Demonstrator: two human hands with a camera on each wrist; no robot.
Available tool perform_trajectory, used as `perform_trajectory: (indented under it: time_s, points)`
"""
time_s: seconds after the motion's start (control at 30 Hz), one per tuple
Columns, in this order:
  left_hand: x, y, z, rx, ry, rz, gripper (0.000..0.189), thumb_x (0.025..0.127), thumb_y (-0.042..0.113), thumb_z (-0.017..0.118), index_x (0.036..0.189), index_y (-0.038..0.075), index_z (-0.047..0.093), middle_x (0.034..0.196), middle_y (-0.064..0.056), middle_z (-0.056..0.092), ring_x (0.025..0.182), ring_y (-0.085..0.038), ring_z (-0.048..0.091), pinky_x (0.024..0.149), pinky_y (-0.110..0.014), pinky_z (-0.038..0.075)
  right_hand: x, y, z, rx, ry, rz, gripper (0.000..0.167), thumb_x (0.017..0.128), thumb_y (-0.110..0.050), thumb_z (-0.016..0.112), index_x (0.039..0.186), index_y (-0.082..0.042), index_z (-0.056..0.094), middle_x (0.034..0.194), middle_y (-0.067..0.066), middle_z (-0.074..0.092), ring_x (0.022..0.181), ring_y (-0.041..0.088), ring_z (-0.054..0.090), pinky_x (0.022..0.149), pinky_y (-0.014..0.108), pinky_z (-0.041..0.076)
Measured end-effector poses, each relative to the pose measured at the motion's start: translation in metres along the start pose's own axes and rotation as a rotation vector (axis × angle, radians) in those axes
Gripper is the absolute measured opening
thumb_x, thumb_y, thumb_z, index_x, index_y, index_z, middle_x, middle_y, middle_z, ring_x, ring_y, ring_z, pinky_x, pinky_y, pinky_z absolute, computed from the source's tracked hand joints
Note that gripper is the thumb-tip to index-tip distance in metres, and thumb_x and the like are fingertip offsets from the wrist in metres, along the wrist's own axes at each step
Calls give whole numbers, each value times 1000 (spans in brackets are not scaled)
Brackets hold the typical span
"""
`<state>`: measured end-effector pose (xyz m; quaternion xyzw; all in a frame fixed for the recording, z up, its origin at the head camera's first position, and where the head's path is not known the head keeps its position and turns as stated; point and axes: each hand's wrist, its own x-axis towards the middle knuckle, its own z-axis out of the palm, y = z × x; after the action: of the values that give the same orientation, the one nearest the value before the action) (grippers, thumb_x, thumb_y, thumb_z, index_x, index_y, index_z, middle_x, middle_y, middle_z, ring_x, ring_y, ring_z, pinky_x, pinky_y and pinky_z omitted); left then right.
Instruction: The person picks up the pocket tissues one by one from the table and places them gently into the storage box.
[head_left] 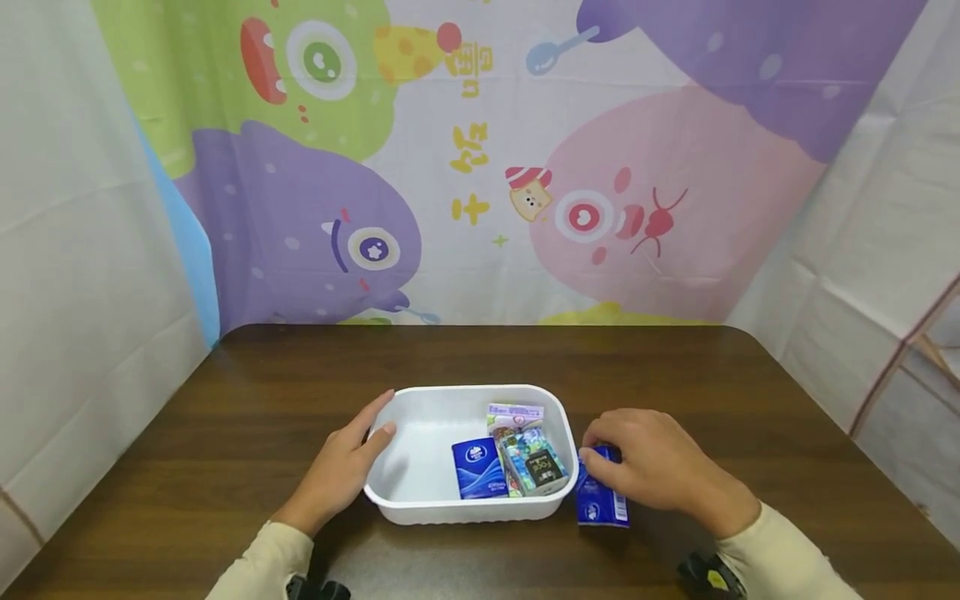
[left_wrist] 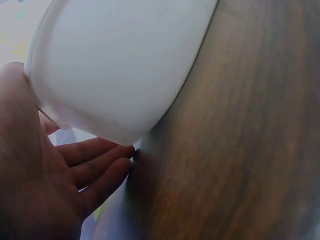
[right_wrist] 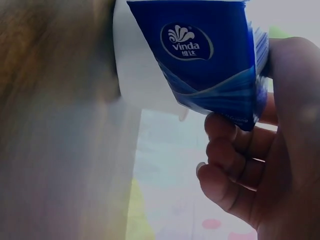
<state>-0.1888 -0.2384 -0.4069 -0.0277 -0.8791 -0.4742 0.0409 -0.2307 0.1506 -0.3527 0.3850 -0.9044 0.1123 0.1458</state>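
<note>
A white plastic basin point(head_left: 416, 504) stands on the table. Inside, toward its right side, lie a blue tissue pack point(head_left: 480, 468), a colourful tissue pack with a black label point(head_left: 534, 462) and a purple-and-white pack point(head_left: 515, 415). My left hand point(head_left: 341, 467) rests on the basin's left rim, thumb over the edge and the other fingers along the outside. Just outside the right wall, my right hand point(head_left: 652, 458) grips another blue tissue pack point(head_left: 602, 500) between thumb and fingers. In the right wrist view that pack point(right_wrist: 205, 60) shows its Vinda label.
The brown wooden table point(head_left: 300, 367) extends around the basin on all sides. Behind it hangs a cartoon-printed curtain point(head_left: 480, 275), with pale cloth at the left and right.
</note>
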Motion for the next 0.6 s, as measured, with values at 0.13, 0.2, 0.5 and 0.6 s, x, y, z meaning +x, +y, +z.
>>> perform_trajectory:
  time_s: [0.13, 0.2, 0.5, 0.6]
  points:
    - [0, 0, 0, -9, -1, 1, 56, 107, 39, 49, 158, 23, 35, 156, -12, 40, 140, -32, 40, 108, -56, 37, 2, 1, -5, -2, -9, 6, 6, 88, -33, 72, 85, -27, 72, 80, -20, 62, 71, 0, 54, 68, 30, 52]
    - [1, 0, 0, -10, -1, 2, 55, 107, 38, 49, 158, 23, 34, 156, -12, 39, 141, -32, 39, 108, -56, 36, 2, 1, -8, 1, -16, 15, 7, 89, -33, 72, 86, -27, 72, 81, -20, 62, 72, 0, 54, 69, 31, 52]
    - [-1, 0, 1, -7, 1, 0, 55, 107, 37, 49, 158, 24, 35, 156, -12, 40, 140, -32, 41, 107, -56, 38, 3, 1, -11, 41, -22, -19, 6, 89, -32, 71, 84, -30, 70, 79, -24, 59, 70, -1, 53, 68, 29, 51]
    - [-1, 1, 1, -12, 2, 3, 54, 107, 37, 49, 157, 24, 35, 155, -12, 41, 139, -32, 42, 106, -55, 39, 5, -1, -12, 72, -34, -23, 6, 90, -32, 71, 84, -30, 69, 77, -25, 58, 70, -2, 52, 67, 28, 50]
